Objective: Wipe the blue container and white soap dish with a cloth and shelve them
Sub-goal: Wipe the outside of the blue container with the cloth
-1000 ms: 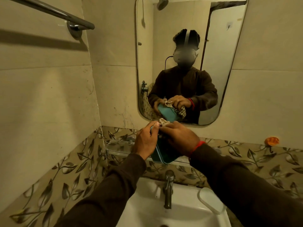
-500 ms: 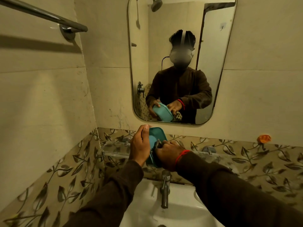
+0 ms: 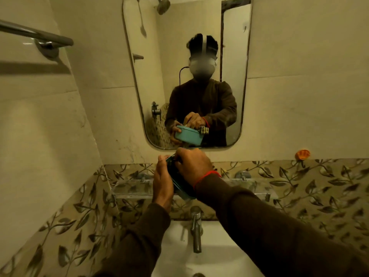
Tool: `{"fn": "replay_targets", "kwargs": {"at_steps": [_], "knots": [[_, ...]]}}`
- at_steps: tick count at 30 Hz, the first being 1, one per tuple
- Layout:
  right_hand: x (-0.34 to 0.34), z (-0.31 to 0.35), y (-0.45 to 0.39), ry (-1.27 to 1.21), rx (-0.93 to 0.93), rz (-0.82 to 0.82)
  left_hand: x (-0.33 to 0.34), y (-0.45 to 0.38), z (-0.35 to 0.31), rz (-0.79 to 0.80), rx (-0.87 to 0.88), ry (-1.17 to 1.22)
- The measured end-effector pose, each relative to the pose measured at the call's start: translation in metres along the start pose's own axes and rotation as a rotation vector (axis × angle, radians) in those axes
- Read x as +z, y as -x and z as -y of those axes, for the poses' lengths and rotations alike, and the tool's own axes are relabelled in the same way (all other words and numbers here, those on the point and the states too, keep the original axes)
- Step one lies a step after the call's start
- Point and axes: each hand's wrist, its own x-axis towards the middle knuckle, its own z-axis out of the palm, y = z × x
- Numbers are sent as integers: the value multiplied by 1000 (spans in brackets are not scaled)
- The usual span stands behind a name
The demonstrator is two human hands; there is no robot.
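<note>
Now the blue container (image 3: pixel 180 186) has tipped from rim-toward-camera half a second ago to near level, per the mirror (image 3: pixel 187 76), above the glass shelf (image 3: pixel 249 188). Left hand (image 3: pixel 162 181) cups its left wall, fingers curled shut round it. Right hand (image 3: pixel 192 164) is over the top, fingers bunched on the cloth (image 3: pixel 204 129), seen only in the mirror, pressing into the rim. My read: wiping moved to rim or inside; shelving not started. Soap dish not visible.
</note>
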Motion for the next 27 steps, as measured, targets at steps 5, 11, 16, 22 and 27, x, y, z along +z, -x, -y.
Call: {"fn": "replay_targets", "kwargs": {"at_steps": [5,11,16,22,27], "knots": [[-5,10,4,-148,17,30,1,4,3,44,-79,160],[-20,13,22,-216,-282,345,-20,1,15,87,-141,224],[-13,2,37,224,-526,459,-25,-1,6,123,-129,223],[0,0,36,458,-470,221,-12,0,2,166,-32,176],[-6,-4,35,349,-569,346,-13,3,9,163,-10,152]]}}
